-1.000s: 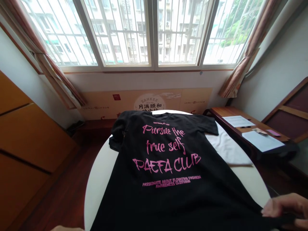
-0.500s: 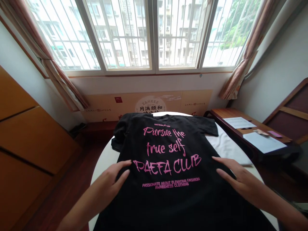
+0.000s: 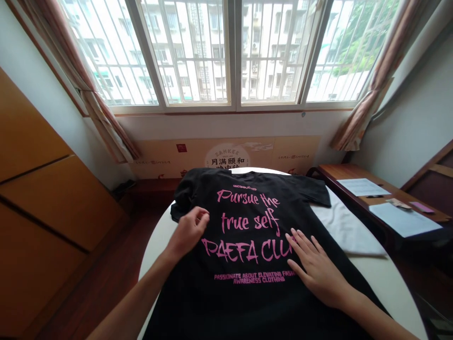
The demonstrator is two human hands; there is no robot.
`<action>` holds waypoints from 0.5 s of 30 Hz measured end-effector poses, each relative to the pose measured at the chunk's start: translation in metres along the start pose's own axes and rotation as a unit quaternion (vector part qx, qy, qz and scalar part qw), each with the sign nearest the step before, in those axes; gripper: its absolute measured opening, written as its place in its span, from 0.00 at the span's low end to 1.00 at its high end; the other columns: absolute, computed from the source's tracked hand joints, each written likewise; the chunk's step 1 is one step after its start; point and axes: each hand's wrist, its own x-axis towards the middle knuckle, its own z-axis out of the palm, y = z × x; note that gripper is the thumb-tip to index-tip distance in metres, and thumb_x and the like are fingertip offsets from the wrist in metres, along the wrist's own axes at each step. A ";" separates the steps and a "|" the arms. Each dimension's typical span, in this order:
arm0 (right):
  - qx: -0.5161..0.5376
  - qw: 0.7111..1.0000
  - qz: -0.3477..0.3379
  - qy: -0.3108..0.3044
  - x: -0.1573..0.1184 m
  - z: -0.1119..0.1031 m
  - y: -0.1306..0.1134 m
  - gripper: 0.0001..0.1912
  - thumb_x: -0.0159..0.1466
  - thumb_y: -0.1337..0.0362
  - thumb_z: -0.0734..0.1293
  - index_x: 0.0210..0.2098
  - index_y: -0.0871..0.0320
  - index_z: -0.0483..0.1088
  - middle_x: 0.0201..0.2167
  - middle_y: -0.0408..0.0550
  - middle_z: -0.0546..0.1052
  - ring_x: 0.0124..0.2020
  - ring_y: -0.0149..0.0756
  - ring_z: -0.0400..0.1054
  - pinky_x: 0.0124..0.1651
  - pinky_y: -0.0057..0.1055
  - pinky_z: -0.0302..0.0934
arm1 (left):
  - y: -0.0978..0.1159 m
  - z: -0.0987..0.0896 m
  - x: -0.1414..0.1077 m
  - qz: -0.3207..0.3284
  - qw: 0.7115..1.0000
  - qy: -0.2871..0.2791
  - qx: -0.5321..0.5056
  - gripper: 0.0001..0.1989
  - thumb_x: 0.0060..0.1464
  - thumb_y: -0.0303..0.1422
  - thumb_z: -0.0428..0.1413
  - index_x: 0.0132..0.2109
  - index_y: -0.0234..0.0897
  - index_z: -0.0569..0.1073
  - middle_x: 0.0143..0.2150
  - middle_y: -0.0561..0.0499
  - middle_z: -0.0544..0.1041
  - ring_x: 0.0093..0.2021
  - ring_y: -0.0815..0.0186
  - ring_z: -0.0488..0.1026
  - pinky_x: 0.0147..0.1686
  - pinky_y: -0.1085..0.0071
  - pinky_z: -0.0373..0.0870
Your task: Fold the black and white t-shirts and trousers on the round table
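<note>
A black T-shirt (image 3: 244, 302) with pink lettering lies spread over a round white table (image 3: 155, 241), its neck toward the window. My left hand (image 3: 191, 229) is over the shirt's left side, just below the bunched left sleeve. Its fingers are curled in and pressed together; anything between them is hidden. Palm down, my right hand (image 3: 313, 264) lies on the right part of the print with its fingers spread, covering the ends of the lower lines. Folded white cloth (image 3: 348, 229) shows from under the shirt's right side.
Papers (image 3: 405, 219) and small items lie on a brown wooden table (image 3: 329, 172) at the right. An orange-brown cabinet (image 3: 31, 179) stands at the left. Beyond the round table is a wall with a printed panel (image 3: 159, 156), beneath a barred window (image 3: 198, 56) with curtains.
My left hand has moved up and right toward the sleeve, its fingers closing. The right hand has moved left and flattened over the print. The camera view has shifted slightly left.
</note>
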 end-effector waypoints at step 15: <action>0.013 1.000 0.008 -0.009 0.003 -0.003 -0.003 0.34 0.77 0.44 0.55 0.76 0.51 0.55 0.77 0.50 0.53 0.78 0.49 0.45 0.77 0.59 0.42 | -0.025 -0.044 0.137 -0.220 0.817 0.398 -0.355 0.16 0.52 0.20 0.60 0.42 0.38 0.63 0.37 0.55 0.68 0.33 0.70 0.69 0.37 0.69 0.73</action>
